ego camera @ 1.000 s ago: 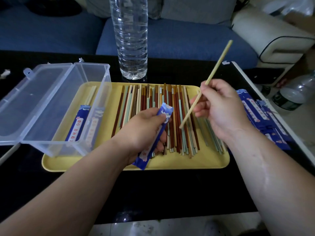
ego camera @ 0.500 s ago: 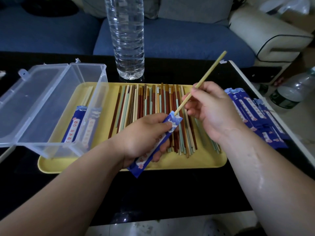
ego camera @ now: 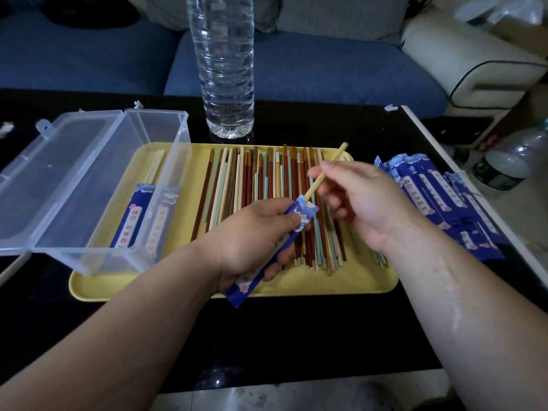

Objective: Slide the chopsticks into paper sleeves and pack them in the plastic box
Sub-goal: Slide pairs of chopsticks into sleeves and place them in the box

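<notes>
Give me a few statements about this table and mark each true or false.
1. The left hand grips a blue paper sleeve. True.
2. The right hand holds a dark red chopstick. False: the right hand pinches a pale chopstick, its lower end at the sleeve's mouth.
3. A water bottle stands upright behind the yellow tray. True.
4. The plastic box is open, with sleeved chopsticks inside. True.
5. The spare sleeves lie left of the tray. False: the spare sleeves lie to its right.
</notes>
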